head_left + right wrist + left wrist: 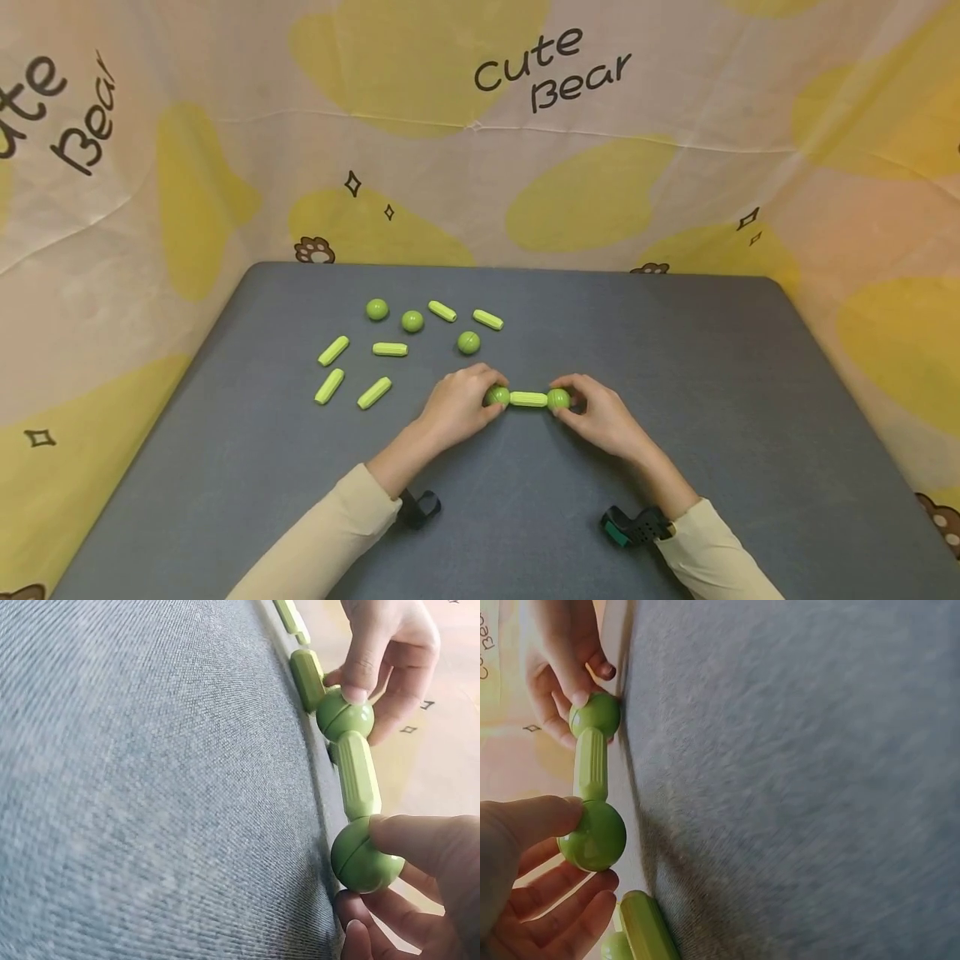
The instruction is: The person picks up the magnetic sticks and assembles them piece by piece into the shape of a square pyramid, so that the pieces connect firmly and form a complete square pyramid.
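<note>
A light green ridged rod (528, 400) lies level between two darker green balls, one against each of its ends. My left hand (462, 406) pinches the left ball (594, 836) between thumb and fingers. At the other end, the right ball (366, 856) is in the pinch of my right hand (597, 414). In the wrist views the rod touches both balls, forming a dumbbell shape just over or on the grey table; whether it rests on the surface I cannot tell.
Three loose green balls, one of them a ball (468, 342) just beyond my left hand, lie on the grey table (675, 350). Several loose rods, such as the rod (390, 349), are scattered to the left. A patterned cloth (420, 192) stands behind the table.
</note>
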The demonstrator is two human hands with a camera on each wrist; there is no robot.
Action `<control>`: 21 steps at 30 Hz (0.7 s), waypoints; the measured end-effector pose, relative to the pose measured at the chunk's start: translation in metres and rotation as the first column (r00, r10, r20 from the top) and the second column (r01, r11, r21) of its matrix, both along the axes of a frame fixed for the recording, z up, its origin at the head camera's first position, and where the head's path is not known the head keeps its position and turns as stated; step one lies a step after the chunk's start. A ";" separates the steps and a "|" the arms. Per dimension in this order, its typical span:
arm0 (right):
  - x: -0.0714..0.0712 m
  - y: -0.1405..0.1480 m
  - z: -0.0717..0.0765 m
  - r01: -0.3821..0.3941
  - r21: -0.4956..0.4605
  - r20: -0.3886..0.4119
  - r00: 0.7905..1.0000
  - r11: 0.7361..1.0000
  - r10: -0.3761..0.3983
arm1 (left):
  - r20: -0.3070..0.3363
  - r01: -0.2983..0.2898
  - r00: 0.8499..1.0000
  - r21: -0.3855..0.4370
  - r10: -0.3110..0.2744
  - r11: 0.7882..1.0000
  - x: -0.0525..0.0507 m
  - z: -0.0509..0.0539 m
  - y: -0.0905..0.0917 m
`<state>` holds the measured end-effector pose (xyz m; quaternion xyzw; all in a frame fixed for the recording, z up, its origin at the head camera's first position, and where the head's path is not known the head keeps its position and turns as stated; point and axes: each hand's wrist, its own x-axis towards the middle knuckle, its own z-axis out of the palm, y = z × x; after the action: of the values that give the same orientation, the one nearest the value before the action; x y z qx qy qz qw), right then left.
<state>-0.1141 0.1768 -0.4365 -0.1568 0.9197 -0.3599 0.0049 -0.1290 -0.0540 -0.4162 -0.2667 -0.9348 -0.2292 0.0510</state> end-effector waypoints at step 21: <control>0.007 0.000 0.004 -0.037 0.048 0.056 0.998 0.998 0.034 | 0.073 0.137 0.989 -0.096 -0.130 0.986 -0.036 0.004 0.008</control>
<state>-0.1075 0.1770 -0.4326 -0.1630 0.9249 -0.3411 0.0405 -0.1651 -0.0459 -0.4124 -0.3231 -0.9263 -0.1935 -0.0090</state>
